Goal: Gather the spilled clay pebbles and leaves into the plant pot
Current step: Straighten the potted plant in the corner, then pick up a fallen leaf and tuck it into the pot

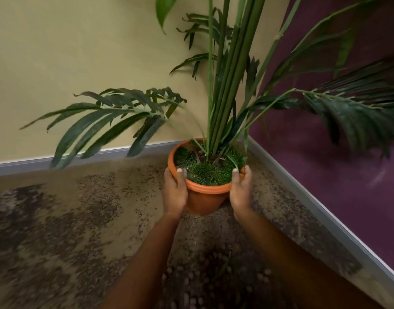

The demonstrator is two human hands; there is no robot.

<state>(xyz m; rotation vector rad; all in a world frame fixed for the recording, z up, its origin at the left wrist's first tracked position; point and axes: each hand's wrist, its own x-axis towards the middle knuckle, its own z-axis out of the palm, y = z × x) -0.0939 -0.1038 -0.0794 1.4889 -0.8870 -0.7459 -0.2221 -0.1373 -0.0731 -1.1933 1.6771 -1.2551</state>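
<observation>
An orange plant pot (205, 198) stands in the corner of the room, filled with green grass-like tufts and tall green stems with long leaves. My left hand (174, 190) grips the pot's left rim, thumb over the edge. My right hand (240, 189) grips the right rim the same way. Spilled brown clay pebbles (191, 284) lie on the floor between my forearms, near the bottom of the view. A thin green leaf (225, 264) lies among them. The picture is blurred.
A yellow wall (80, 63) rises on the left and a purple wall (325, 175) on the right, both with a grey skirting board (325, 210). The speckled brown carpet (69, 219) spreads to the left. Long fronds (115, 121) hang out over the floor.
</observation>
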